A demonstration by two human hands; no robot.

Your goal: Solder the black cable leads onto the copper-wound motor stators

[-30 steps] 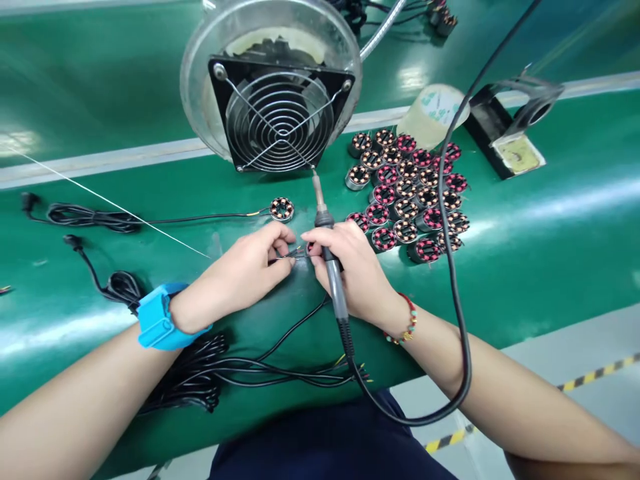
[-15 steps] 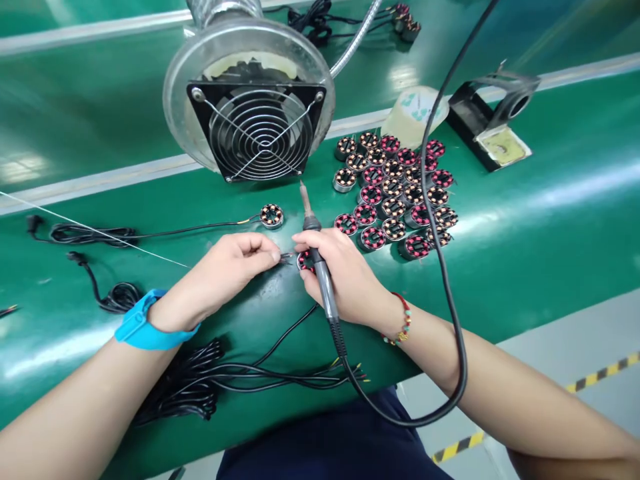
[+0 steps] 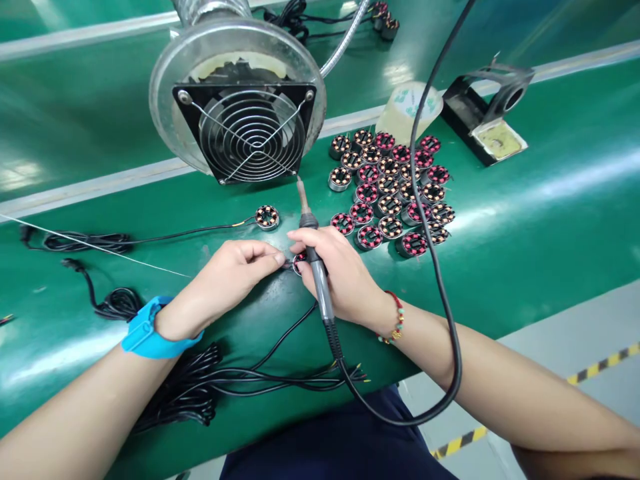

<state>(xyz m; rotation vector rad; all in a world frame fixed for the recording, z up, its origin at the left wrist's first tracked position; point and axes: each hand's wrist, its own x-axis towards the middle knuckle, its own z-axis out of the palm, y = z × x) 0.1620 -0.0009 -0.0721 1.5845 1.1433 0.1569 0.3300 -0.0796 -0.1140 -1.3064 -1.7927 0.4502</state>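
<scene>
My right hand point(image 3: 345, 277) is wrapped round a soldering iron point(image 3: 320, 283), its tip pointing away from me toward the fan. Under those fingers sits a small motor stator with red windings point(image 3: 299, 260), mostly hidden; the fingers seem to steady it. My left hand point(image 3: 243, 273) is closed in a pinch on thin dark wires point(image 3: 288, 265) at the stator's left side. Whether the wires touch the stator's leads cannot be made out. Just beyond my left hand lies another stator with copper windings point(image 3: 267, 217), joined to a black cable point(image 3: 190, 232).
A fume fan with a wire guard point(image 3: 257, 145) stands ahead. Several stators point(image 3: 389, 185) are grouped at right, near a translucent container point(image 3: 410, 110) and an iron stand point(image 3: 490, 120). Bundled black cables point(image 3: 190, 387) lie near me. The iron's cord point(image 3: 443, 287) loops over my right forearm.
My left hand has brought the wire ends right up against the red-wound stator. The right hand keeps its hold on the iron, and the whole view has shifted slightly.
</scene>
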